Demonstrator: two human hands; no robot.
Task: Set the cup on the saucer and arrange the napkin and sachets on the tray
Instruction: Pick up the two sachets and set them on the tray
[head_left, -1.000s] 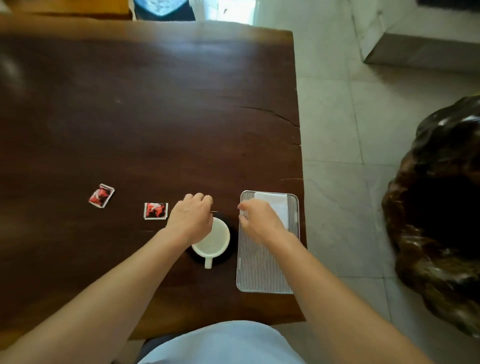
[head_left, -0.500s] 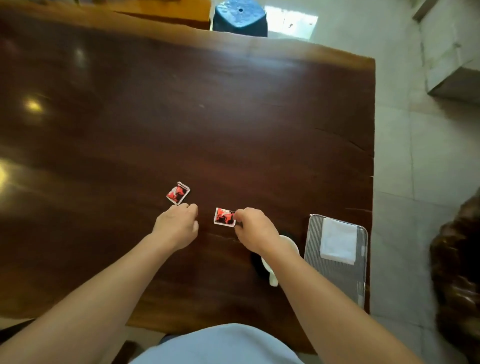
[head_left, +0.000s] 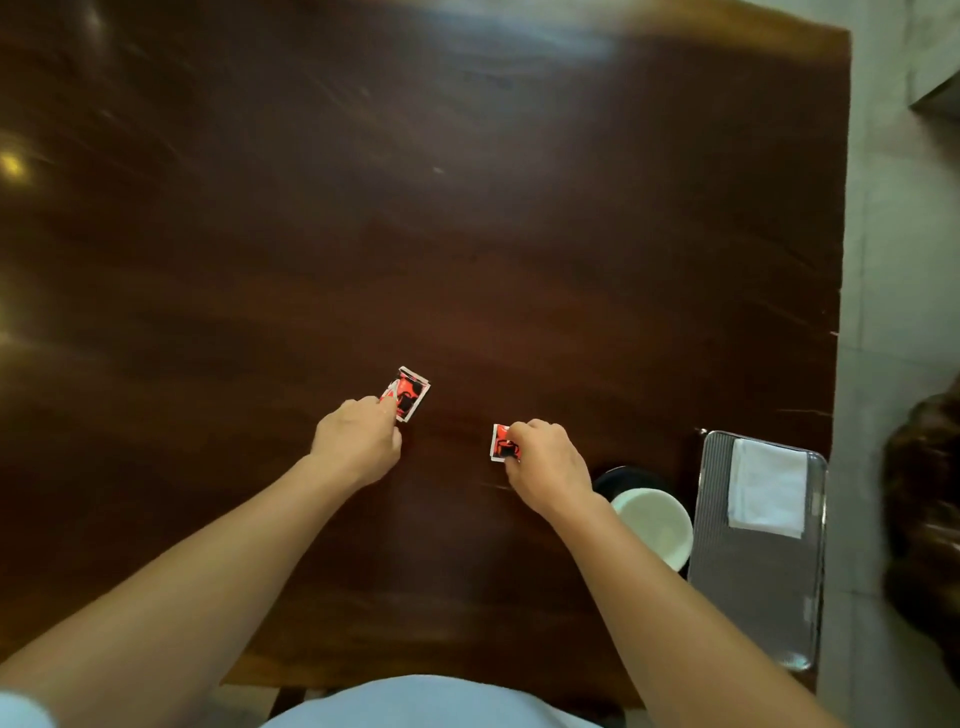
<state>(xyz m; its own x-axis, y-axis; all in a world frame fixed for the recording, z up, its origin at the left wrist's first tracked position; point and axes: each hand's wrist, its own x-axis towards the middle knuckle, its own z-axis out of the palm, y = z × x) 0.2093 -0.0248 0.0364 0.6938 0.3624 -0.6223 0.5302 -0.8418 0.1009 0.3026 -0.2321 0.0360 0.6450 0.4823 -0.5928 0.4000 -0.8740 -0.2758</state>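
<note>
Left hand (head_left: 358, 441): fingertips pinching near edge of left sachet (head_left: 409, 393), a small flat red-and-black rectangle with white border, on the table (head_left: 467, 234). Right hand (head_left: 546, 465): curled, thumb and fingers closed on right sachet (head_left: 502, 442), same print. Table: dark glossy wood, visible grain. Cup (head_left: 657, 525): round, white, smooth, seated on dark round saucer (head_left: 621, 477), just left of tray (head_left: 753, 597). Tray: rectangular, grey, finely ribbed, rounded corners. Napkin (head_left: 768, 487): white folded cloth on tray's far end.
</note>
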